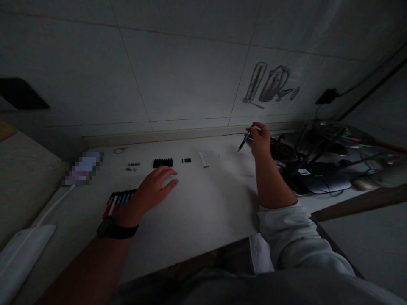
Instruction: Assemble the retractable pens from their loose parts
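Note:
My right hand [261, 139] is raised near the far edge of the white table [206, 203] and pinches a blue pen [244, 141], tip pointing down to the left. My left hand [152, 190] lies flat on the table with fingers stretched out, holding nothing. Just left of it sits a row of several pens [118, 201] with red and white barrels. A black watch [116, 231] is on my left wrist. Beyond the left hand lie a black ridged piece [163, 162], a small black part [186, 160] and a white stick-like piece [204, 159].
Tiny dark parts [133, 165] lie at the back left beside a blurred package [82, 167]. A tangle of cables [305, 146] and a dark flat device [321, 178] fill the right end. A tiled wall with a scribble [270, 82] stands behind.

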A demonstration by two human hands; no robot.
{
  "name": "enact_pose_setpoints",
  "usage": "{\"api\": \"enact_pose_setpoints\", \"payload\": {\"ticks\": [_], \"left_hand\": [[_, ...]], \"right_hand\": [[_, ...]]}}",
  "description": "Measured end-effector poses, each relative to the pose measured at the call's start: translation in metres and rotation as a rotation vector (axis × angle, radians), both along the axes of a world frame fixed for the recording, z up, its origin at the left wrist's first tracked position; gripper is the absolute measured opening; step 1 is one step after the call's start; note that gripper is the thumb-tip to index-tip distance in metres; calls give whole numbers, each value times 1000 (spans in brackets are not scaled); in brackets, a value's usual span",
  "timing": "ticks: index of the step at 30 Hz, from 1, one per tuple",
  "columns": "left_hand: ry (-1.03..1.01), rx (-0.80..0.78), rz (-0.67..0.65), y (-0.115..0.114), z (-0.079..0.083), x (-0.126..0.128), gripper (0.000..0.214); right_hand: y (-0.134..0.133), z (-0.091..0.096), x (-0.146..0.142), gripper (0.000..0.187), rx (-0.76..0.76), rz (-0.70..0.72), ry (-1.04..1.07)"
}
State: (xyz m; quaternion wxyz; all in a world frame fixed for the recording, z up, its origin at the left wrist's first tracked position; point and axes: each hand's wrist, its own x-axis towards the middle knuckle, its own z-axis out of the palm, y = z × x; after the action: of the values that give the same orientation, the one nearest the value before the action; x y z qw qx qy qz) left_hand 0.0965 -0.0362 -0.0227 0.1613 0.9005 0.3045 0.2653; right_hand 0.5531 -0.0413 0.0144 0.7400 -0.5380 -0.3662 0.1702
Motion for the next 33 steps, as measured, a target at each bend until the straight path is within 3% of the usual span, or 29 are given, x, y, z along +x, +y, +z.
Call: {"api": "enact_pose_setpoints", "payload": {"ticks": [11,13,18,22,27,33], "left_hand": [[31,-13,8,1,0,-2,33],[33,-17,7,1,0,-2,32],[40,-22,-3,0,0,-1,33],[36,-24,0,0,0,-1,33],[29,-17,-5,-1,3,0,32],[27,-12,-14,-2,1,0,31]], "right_hand": [[-7,-12,46,34,-206,-181,-275],[-8,-18,53,38,-312,-230,-394],[-14,-37,68,24,-756,-246,-717],[-13,-46,68,30,-952,-250,-906],[-8,-48,63,33,-1088,-279,-1012],[-8,-51,64,35,-1143,-305,-1011]]}}
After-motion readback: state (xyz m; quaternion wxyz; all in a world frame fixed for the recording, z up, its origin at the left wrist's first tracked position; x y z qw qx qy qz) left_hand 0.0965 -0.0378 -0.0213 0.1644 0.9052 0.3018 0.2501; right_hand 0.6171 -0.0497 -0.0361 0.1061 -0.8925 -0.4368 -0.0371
